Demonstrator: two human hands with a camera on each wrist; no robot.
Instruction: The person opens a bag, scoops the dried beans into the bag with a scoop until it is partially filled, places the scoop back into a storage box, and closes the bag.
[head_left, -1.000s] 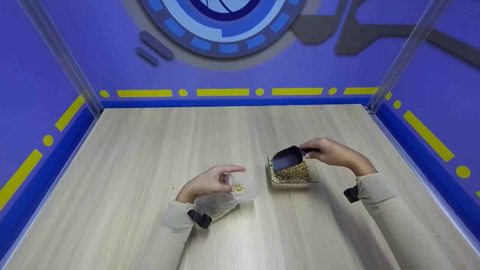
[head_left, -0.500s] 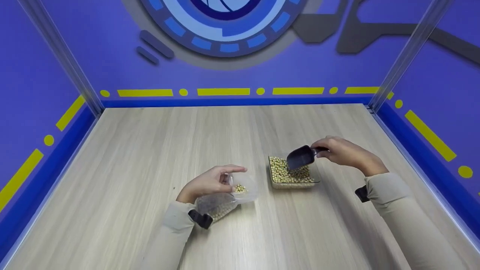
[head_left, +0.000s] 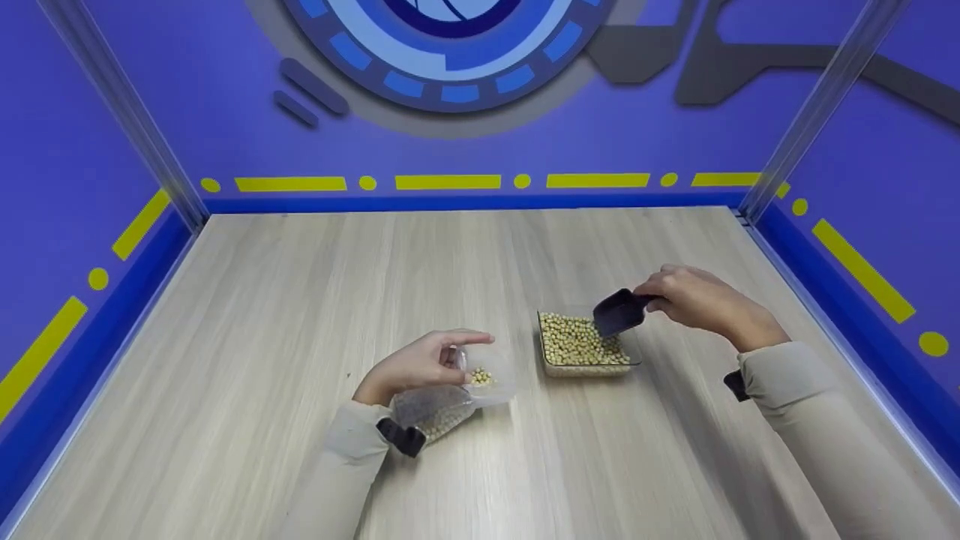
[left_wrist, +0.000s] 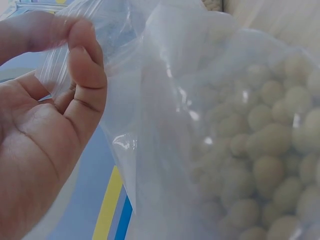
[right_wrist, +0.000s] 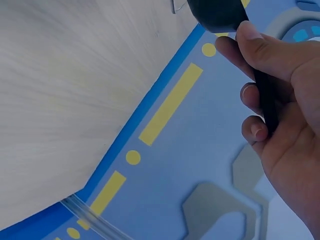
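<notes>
My left hand (head_left: 416, 367) pinches the mouth of a clear zip-lock bag (head_left: 431, 409), keeping it spread; the ribbed zip strip shows between the fingers in the left wrist view. Pale round beans (left_wrist: 270, 170) fill the bag's lower part, and a few show through its mouth. My right hand (head_left: 697, 304) grips a black scoop (head_left: 619, 312) by its handle (right_wrist: 266, 100). The scoop's front edge is at the beans in the right part of a clear rectangular container (head_left: 589, 370); whether it digs in is unclear. The bowl's inside looks dark, with no beans visible.
The container stands on a light wood table (head_left: 300, 300), right of the bag. Blue-purple panels (head_left: 450, 157) with yellow marks close off the back and both sides. Metal posts (head_left: 806, 112) stand at the back corners.
My right hand has drawn the scoop rightward across the container, uncovering more of the beans. The left hand and bag have stayed in place.
</notes>
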